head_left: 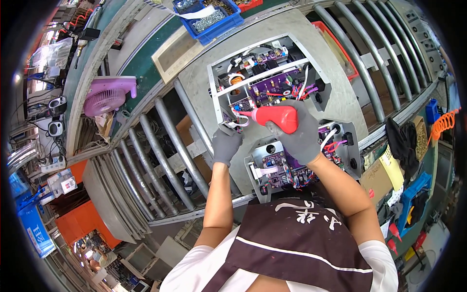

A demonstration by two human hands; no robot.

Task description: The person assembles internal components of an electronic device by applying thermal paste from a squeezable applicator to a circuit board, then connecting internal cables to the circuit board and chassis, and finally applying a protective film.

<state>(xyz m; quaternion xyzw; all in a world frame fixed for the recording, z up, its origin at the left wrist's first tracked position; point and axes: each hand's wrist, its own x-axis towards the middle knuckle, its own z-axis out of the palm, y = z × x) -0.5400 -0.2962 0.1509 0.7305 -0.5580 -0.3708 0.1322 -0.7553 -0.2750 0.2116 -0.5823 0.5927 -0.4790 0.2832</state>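
My right hand [302,132], in a grey glove, is wrapped round a red squeeze bottle [276,117]. The bottle lies tilted over the near left part of an open metal chassis [318,58], its narrow tip pointing left toward a white connector and wires. Purple circuit boards [275,83], a copper coil [236,79] and coloured wires fill that chassis. At its near left corner, my gloved left hand [227,145] is closed on the frame edge; the fingertips are partly hidden. Nearer to me, under my right forearm, sits a second open chassis [262,187] with similar boards.
Both chassis rest on a grey board [199,104] over a roller conveyor [168,138]. Beyond are blue bins [211,22] of small metal parts and a pale tray [175,53]. A pink fan [107,97] stands left. A red bin [335,48] and an orange coiled hose [442,125] are right.
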